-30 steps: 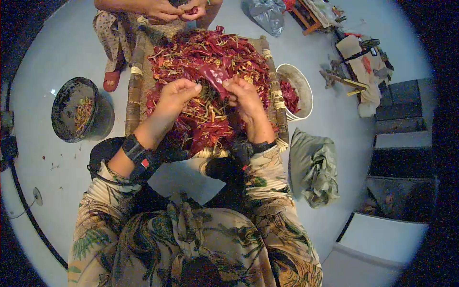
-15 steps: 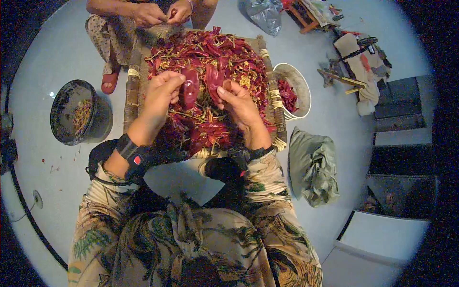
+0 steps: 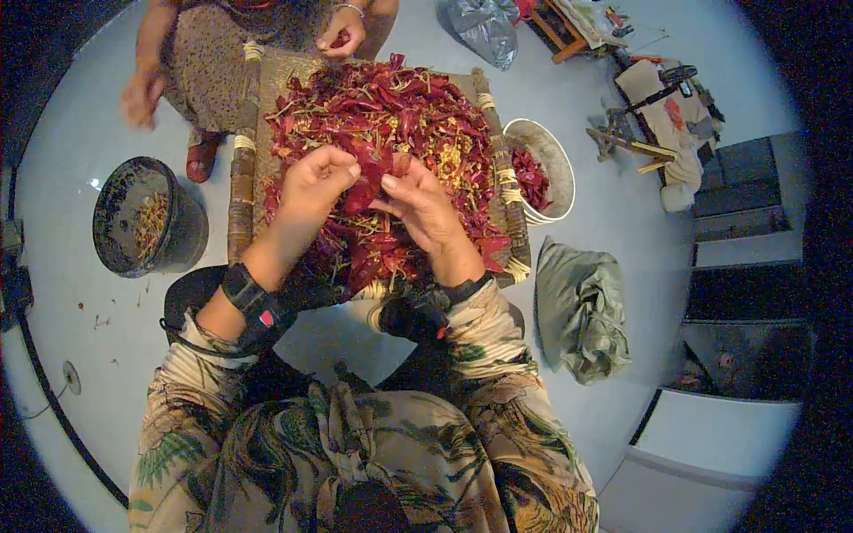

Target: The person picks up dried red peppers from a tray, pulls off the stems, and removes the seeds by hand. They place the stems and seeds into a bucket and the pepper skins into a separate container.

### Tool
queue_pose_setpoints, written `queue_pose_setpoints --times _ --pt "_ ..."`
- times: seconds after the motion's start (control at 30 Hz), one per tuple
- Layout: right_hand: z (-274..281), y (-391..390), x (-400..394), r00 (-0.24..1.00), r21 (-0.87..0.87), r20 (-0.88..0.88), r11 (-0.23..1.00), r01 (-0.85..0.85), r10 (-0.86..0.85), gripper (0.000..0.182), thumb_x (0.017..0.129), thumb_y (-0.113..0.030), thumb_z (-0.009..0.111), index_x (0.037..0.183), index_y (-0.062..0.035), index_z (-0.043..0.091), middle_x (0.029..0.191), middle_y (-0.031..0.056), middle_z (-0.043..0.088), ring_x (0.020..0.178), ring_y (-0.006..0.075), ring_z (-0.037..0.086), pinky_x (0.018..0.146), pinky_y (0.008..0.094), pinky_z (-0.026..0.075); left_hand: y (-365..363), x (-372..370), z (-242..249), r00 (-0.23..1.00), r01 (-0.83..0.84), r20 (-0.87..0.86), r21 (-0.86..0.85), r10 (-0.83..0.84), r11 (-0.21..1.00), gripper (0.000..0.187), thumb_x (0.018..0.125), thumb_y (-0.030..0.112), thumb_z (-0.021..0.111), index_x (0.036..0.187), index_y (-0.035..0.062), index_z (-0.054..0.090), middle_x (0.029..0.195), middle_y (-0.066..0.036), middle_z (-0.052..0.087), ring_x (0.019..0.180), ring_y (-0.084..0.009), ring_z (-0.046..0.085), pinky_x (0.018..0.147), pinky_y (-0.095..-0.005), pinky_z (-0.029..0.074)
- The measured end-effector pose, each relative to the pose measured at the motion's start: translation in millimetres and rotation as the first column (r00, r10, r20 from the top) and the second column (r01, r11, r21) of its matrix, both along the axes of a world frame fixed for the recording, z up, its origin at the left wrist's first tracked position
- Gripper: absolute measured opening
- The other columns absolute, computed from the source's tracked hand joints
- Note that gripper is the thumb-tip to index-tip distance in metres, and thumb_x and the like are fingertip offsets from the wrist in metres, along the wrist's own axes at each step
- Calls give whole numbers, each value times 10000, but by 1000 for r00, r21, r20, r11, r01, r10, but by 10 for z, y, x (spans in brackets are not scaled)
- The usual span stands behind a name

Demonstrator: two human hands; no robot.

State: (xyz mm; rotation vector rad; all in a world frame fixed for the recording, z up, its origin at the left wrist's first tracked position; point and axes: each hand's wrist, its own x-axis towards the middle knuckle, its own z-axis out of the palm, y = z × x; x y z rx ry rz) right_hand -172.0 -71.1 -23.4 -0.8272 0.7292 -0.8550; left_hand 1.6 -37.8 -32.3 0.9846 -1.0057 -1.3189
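Over a woven tray (image 3: pixel 243 191) heaped with dried red peppers (image 3: pixel 409 93), stems and yellow seeds, my two hands are close together. My left hand (image 3: pixel 317 182) pinches a dark red pepper piece (image 3: pixel 362 189) between thumb and fingers. Just to its right, my right hand (image 3: pixel 419 200) has thumb and forefinger closed on a red pepper piece (image 3: pixel 402 164). Whether the two pieces are joined is too blurred to tell. Several peppers lie below my hands near the tray's front edge.
Across the tray sits another person (image 3: pixel 209 53), one hand holding something red, the other out at the left. A black bucket (image 3: pixel 191 226) stands left, a white bucket (image 3: pixel 562 169) with red pieces right. A green sack (image 3: pixel 582 311) and grey plastic bag (image 3: pixel 484 31) lie on the floor.
My hands have come closer together, and the pepper pieces between them now nearly meet. The other person's hands have parted, one moving out to the left.
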Motion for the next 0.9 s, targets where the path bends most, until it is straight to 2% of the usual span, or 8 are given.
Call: queue_pose_setpoints --times 0.13,0.37,0.43,0.5,0.57,0.67,0.77,0.9 --pt "-62 -35 -18 999 -100 -43 995 -3 -2 342 779 -56 677 1074 -79 504 1016 5 589 940 129 569 835 307 474 7 3 2 1000 -13 10 -11 14 1000 82 870 111 579 913 41 572 821 32 560 749 -29 489 682 -196 399" --pt "-18 35 97 998 -289 -9 956 49 -54 415 753 -16 691 1123 -33 502 1063 65 593 1018 169 557 924 320 433 29 -48 5 999 -3 51 -94 8 996 84 863 114 582 897 39 567 812 33 546 747 -30 479 674 -200 393" --pt "-74 -12 50 989 -367 -125 930 31 -82 423 745 -27 703 1119 -16 506 1069 74 590 1010 181 560 909 326 441 36 -42 26 999 -3 47 -103 8 995 90 852 113 593 897 38 570 811 29 539 750 -32 472 671 -206 392" --pt "-114 -30 23 953 -466 -262 884 16 -155 427 737 -48 714 1111 -7 512 1066 87 595 998 198 570 885 330 452 50 -22 81 987 -48 147 -140 68 989 95 843 112 601 888 32 577 803 26 532 751 -39 468 667 -215 392" --pt "-140 -26 14 873 -581 -401 814 -7 -279 427 729 -79 722 1098 -8 520 1051 104 608 981 219 587 852 335 466 73 -7 173 957 -71 262 -198 122 978 104 833 113 609 879 23 582 789 16 526 746 -51 468 661 -222 393" --pt "41 84 52 683 -721 -589 663 -203 -431 415 726 -132 719 1082 -25 535 1021 150 619 950 284 609 822 358 472 114 -19 262 886 -59 425 -289 184 955 124 817 116 622 863 7 583 766 -9 522 728 -76 473 647 -234 397" --pt "56 111 71 620 -775 -609 540 -329 -496 417 731 -177 711 1086 -43 537 1000 190 614 943 336 606 804 386 476 101 3 218 867 -30 467 -303 176 953 138 801 116 630 845 -4 578 757 -34 523 706 -100 482 637 -252 405" --pt "21 111 73 660 -796 -566 536 -282 -494 428 733 -200 718 1083 -31 537 994 198 614 928 352 603 794 390 477 40 49 85 902 -29 404 -292 151 956 141 798 117 627 821 -8 566 760 -64 535 691 -145 517 633 -278 419"
